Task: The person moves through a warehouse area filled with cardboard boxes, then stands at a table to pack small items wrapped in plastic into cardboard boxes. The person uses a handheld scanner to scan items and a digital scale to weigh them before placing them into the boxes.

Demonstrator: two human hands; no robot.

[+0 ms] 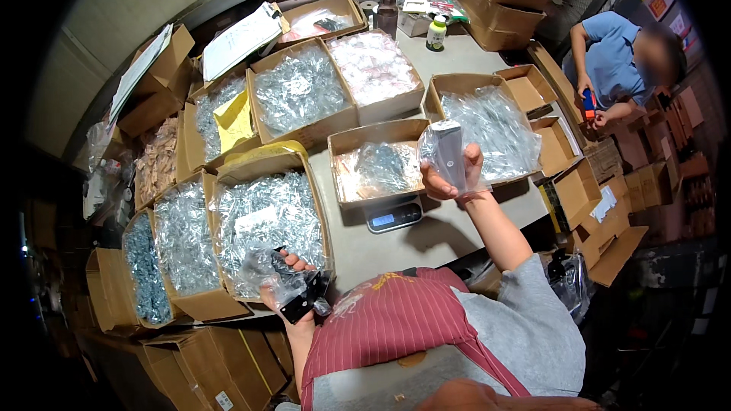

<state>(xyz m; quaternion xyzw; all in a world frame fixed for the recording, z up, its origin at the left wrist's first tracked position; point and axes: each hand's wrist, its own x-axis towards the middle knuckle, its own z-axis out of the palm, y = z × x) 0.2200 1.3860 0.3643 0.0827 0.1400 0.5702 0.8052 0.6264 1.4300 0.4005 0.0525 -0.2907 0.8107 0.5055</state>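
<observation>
My left hand [295, 261] is closed around a clear plastic bag with black plate-like parts [301, 301], low in front of the box of small bagged metal parts [274, 217]. A bright spot shows on one dark plate. Raised at the right, my right hand [474, 160] grips a clear bag with a flat grey metal part [449, 148], held upright between thumb and fingers. It hovers by a shallow carton of bagged parts [381, 164], which rests on a digital scale [394, 215]. Beyond that hand sits a wider carton of clear-bagged parts [495, 133].
More open cartons [186, 236] of bagged hardware line the left and back. A clipboard with papers [240, 39] and a green bottle [435, 33] stand behind. Small cardboard boxes [575, 190] edge the table's right side. A co-worker in blue [613, 57] holds a small object there.
</observation>
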